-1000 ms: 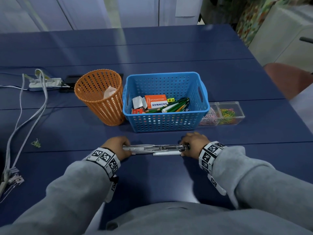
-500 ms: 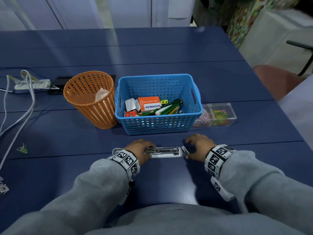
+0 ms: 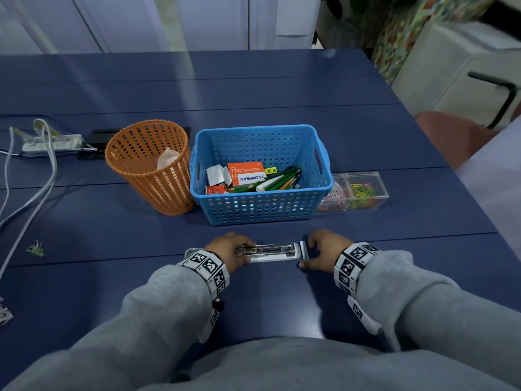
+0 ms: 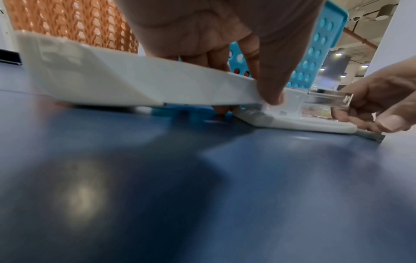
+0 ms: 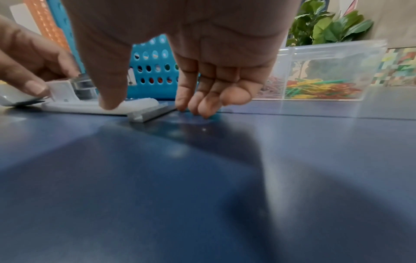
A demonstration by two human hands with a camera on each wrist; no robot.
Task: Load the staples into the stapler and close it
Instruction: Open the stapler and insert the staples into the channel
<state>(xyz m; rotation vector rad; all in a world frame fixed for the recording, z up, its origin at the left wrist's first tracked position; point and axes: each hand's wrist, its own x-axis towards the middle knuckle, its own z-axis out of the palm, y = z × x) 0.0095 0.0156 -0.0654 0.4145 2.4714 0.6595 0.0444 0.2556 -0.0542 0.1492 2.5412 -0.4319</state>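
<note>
A white stapler [image 3: 277,257] lies swung open flat on the blue table [image 3: 253,300], its metal magazine [image 3: 270,248] facing up. My left hand [image 3: 229,253] grips it at the hinge, thumb on the near side [image 4: 271,92], and the white cover [image 4: 108,80] sticks out to the left. A short grey staple strip [image 3: 303,250] lies flat on the table just off the stapler's right end [image 5: 150,112]. My right hand [image 3: 320,249] arches over the strip. Its fingertips [image 5: 198,106] touch the table at the strip's far end, and its thumb [image 5: 111,96] hangs by the near end.
Behind the stapler stands a blue basket [image 3: 262,204] of pencils and boxes, with an orange mesh bin [image 3: 149,165] to its left. Two clear boxes of coloured clips [image 3: 356,193] sit at its right. White cables [image 3: 36,176] and a binder clip [image 3: 36,248] lie far left.
My left hand slid right along the opened stapler from the cover's end to the hinge. My right hand left the stapler's right end and came down over the staple strip.
</note>
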